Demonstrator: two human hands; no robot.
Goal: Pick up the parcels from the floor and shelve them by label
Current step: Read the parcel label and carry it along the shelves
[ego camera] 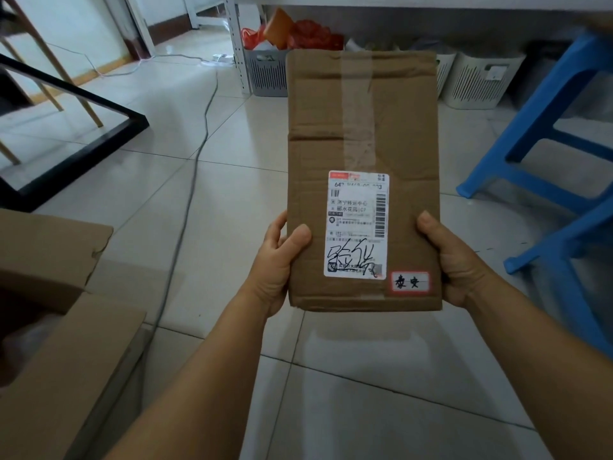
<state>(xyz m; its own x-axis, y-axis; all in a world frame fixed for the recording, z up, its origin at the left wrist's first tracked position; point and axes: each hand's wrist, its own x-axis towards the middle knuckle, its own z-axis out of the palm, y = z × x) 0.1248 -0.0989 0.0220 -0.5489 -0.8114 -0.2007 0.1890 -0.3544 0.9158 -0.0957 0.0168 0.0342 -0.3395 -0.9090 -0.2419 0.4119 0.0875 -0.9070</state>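
Parcel (363, 134) (labelled) gripped between left hand (277, 263) and right hand (456, 260).

Two bare forearms enter from the near edge, with no sleeve, watch, bracelet or glove showing on either. The left hand (277, 260) has no ring; its thumb shows a short, plain, unpainted nail, and creases run across the wrist below it. The right hand (456, 260) is likewise free of rings, with a short trimmed thumbnail and folds of skin at the base of the thumb and along the wrist.
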